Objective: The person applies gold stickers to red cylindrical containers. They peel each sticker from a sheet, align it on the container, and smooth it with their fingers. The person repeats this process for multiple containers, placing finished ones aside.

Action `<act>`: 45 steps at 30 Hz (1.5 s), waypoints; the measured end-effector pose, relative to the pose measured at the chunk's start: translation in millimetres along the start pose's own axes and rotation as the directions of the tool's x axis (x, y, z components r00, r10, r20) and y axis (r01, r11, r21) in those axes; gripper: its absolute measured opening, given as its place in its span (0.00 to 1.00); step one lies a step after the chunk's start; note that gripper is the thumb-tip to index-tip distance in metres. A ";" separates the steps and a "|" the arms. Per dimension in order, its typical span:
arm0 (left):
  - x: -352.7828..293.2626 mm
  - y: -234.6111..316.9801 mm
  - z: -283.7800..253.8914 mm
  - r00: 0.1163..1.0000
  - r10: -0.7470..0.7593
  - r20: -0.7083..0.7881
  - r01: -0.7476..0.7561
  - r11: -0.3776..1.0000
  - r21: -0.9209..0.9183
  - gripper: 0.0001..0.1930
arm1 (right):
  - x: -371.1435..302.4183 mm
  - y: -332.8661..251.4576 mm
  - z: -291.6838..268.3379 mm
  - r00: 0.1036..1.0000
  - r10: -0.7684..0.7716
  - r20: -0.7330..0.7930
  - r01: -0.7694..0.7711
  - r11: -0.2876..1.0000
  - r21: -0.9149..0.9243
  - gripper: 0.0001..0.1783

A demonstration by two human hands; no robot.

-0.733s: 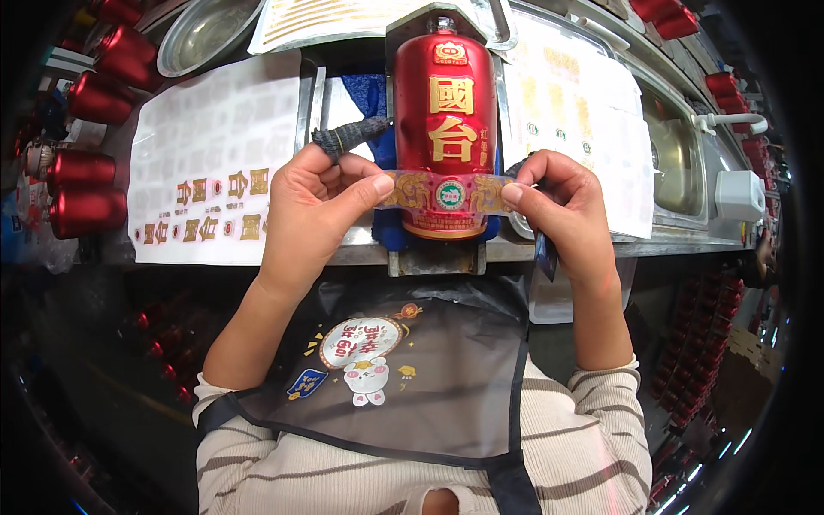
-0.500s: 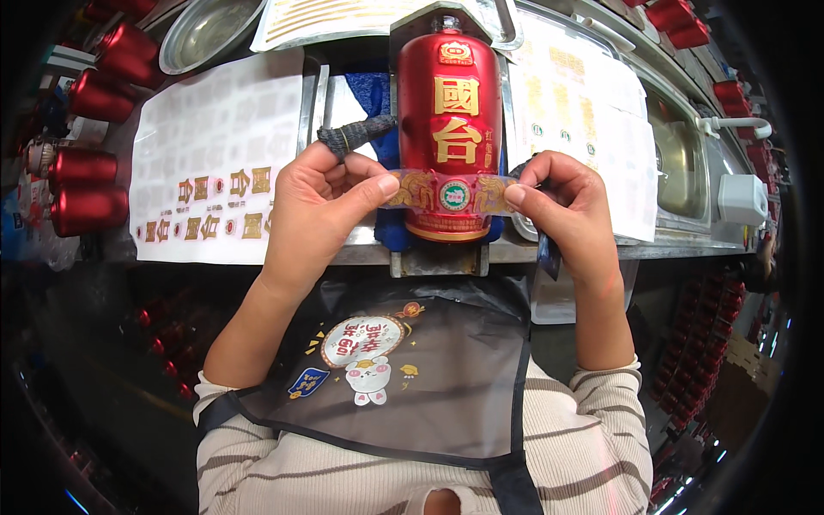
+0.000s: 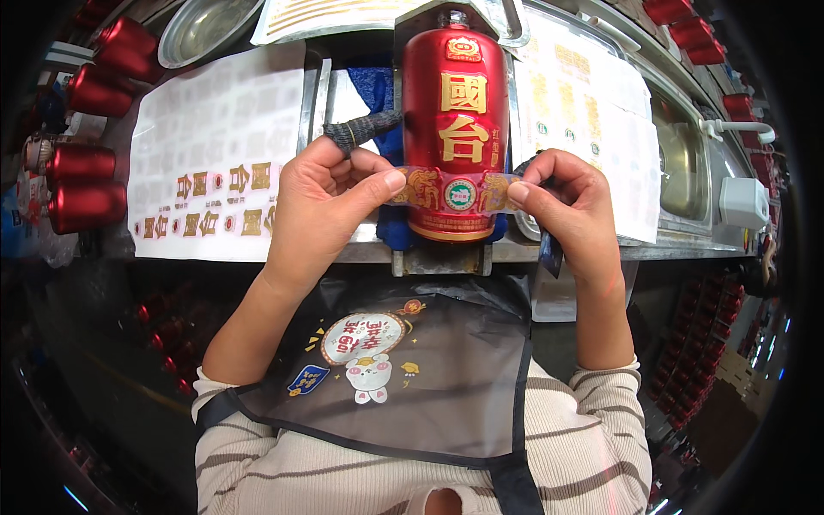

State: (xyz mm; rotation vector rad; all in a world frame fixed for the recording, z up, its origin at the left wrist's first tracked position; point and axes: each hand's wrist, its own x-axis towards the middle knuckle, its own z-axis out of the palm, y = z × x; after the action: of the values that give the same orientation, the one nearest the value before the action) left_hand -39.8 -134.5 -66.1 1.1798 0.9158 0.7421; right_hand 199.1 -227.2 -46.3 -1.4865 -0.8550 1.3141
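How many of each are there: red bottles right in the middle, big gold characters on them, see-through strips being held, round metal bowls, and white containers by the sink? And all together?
Shiny red bottle: 1
Big gold characters: 2
See-through gold-patterned strip: 1
Round silver metal bowl: 1
Boxy white plastic container: 1
Total: 6

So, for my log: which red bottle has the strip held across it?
The central red bottle: the left hand and right hand hold the strip across its lower part. Neither touches the red bottles at far left.
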 end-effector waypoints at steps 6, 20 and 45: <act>-0.7 1.6 1.1 1.000 0.002 -0.003 -0.002 1.000 0.014 0.05 | 0.7 0.1 -0.9 1.000 -0.006 0.012 0.006 1.000 0.003 0.07; -0.4 -0.5 1.2 1.000 0.011 0.001 -0.011 1.000 0.001 0.06 | 1.8 1.5 0.2 1.000 -0.015 0.009 0.015 1.000 0.014 0.07; 6.2 -29.5 6.5 0.963 0.163 0.213 -0.206 0.959 0.196 0.30 | 4.6 30.3 25.4 0.976 -0.186 -0.117 0.193 0.980 0.055 0.30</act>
State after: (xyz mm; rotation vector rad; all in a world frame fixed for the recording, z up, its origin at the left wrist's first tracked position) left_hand -30.8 -138.9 -95.3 1.5201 0.7413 0.6730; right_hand 172.6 -227.4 -76.0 -1.3766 -0.8504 1.0987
